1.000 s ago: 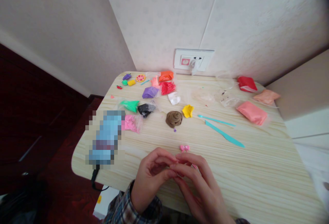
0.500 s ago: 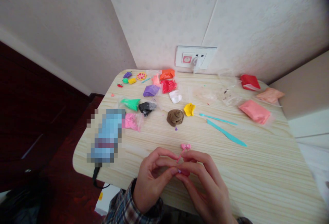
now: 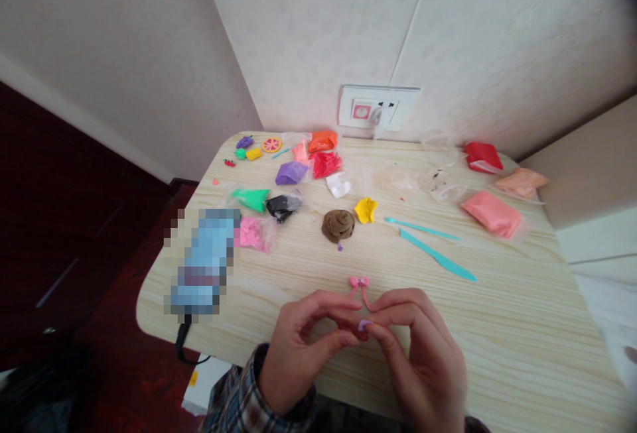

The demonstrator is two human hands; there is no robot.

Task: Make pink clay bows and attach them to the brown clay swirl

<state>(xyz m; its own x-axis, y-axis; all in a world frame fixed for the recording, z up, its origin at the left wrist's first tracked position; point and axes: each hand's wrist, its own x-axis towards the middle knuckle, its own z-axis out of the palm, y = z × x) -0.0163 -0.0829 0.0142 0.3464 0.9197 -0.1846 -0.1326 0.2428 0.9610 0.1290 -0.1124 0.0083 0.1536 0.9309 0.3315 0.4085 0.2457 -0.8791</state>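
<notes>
A small lilac piece of clay (image 3: 365, 324) is pinched between the thumb and finger of my right hand (image 3: 423, 347). My left hand (image 3: 303, 347) is open, its thumb apart from its forefinger, with a fingertip close to the lilac piece; whether it touches cannot be made out. Just beyond my fingers a pink clay bow (image 3: 359, 282) lies on the table, its two thin tails running back toward my hands. Farther off sit a coiled brown clay mound (image 3: 338, 225), a tiny purple bit (image 3: 340, 247) and a yellow clay piece (image 3: 365, 210).
Two turquoise modelling tools (image 3: 438, 255) lie to the right. Bags of coloured clay, such as green (image 3: 251, 199) and salmon (image 3: 492, 213), spread across the table (image 3: 497, 327). A blurred phone-like device (image 3: 206, 260) with a cable is at left. Small clay fruits (image 3: 245, 142) stand far left.
My hands have drawn apart a little; the left thumb has come off the lilac piece, which stays with my right hand, shifted slightly right. More of the bow's tails shows.
</notes>
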